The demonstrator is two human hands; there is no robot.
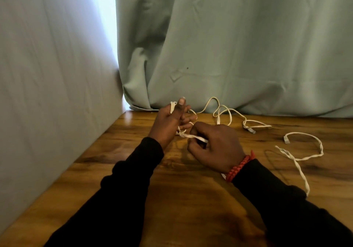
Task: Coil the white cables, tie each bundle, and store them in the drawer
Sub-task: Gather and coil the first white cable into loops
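Sleeves: 2 black sleeves point(118, 199) fill the near edge of the view, 1 per arm; the right wrist carries 1 red braided bracelet point(239, 167).
Table: 1 wooden table point(191, 208) carries everything; pale green curtain point(248, 46) hangs along its far edge and a pale wall panel point(47, 74) runs down its left edge.
Hands: 2. Left hand point(168, 120) is raised near the far edge, thumb up, fingers curled with white cable looped over them. Right hand point(214, 145) sits just beside it, fingers closed and pinching the same flat strand.
Cable in hand: 1 white cable point(193, 137), stretched between the 2 hands, its tail trailing toward the far edge.
Loose cables: I count 2 strands lying free, though they may join out of sight. 1 loose cable point(229, 113) snakes along the far edge; 1 twisted cable point(303, 158) lies toward the right edge.
Plugs: 3 visible, small and blurred.
Drawer: not in view.
Step in hand: coiling, by my reading, with no bundle tied yet.
Doing it well: keep the left hand as a steady former, lay each turn flat beside the previous 1, feed with light tension from the right, and work out twists before they lock in.
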